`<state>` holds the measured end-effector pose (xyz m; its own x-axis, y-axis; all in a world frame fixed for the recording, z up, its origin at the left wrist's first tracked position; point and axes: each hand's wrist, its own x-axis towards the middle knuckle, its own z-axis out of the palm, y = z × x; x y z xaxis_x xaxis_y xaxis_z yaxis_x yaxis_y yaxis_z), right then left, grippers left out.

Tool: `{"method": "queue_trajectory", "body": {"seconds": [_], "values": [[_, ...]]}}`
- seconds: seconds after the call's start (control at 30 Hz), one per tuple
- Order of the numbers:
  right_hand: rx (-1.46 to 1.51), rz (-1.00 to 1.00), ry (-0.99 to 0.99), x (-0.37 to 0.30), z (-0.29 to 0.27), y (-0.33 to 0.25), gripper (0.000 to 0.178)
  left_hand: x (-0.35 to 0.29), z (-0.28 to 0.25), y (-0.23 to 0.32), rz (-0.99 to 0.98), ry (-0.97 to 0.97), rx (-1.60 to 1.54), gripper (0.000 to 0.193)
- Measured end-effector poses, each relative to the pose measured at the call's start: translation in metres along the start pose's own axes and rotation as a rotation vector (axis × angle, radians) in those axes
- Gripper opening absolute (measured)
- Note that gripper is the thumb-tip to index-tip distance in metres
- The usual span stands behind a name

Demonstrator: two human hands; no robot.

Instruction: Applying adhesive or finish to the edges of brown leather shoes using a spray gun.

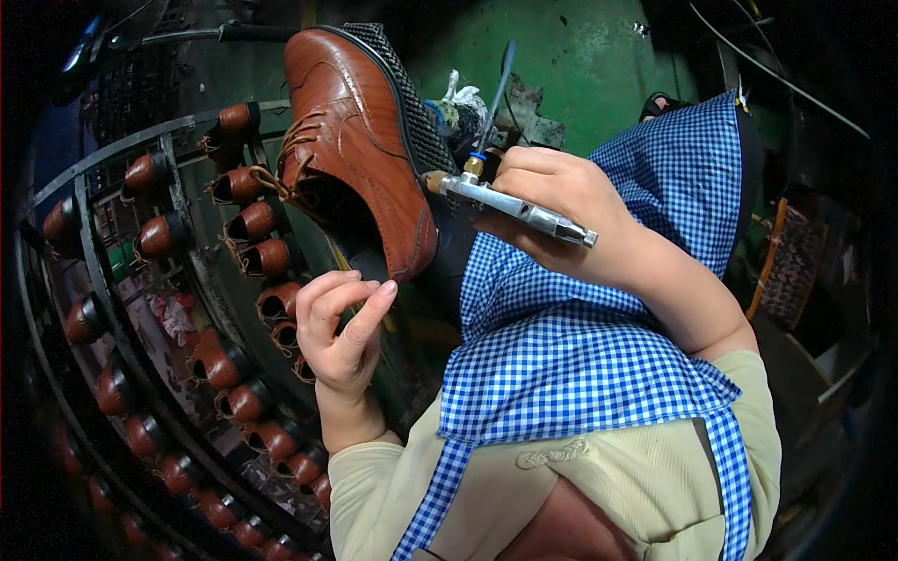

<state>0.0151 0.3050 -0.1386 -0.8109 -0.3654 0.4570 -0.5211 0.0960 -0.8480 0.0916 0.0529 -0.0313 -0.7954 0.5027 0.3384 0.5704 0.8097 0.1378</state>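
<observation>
A brown leather lace-up shoe [360,131] hangs tilted at upper middle, toe up, its opening toward the left and its dark textured sole toward the right. At the heel's lower edge, the thumb and fingertips of my left hand [341,323] come together on the shoe; whether anything else supports it I cannot tell. My right hand [561,201] is wrapped around a metal spray gun [524,210] with a brass-coloured nozzle end close to the sole. A blue air hose [500,89] rises from its fitting. The fingers beneath the gun are partly hidden.
On the left, a dark metal rack [178,206] carries several rows of similar brown shoes [217,360]. A blue checked apron [580,374] covers my lap. Green floor [599,65] shows beyond, with whitish crumpled material [460,93] behind the shoe. A brush-like block [790,266] lies at right.
</observation>
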Motion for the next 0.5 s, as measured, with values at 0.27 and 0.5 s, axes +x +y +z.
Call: {"method": "queue_trajectory", "body": {"seconds": [0.27, 0.5], "values": [[0.032, 0.023, -0.019, -0.008, -0.006, -0.001, 0.021, 0.014, -0.006, 0.005, 0.015, -0.068, -0.004, 0.048], [0.034, 0.050, -0.074, -0.017, -0.018, -0.006, 0.026, 0.029, -0.009, 0.011, 0.025, -0.118, 0.018, 0.048]]}}
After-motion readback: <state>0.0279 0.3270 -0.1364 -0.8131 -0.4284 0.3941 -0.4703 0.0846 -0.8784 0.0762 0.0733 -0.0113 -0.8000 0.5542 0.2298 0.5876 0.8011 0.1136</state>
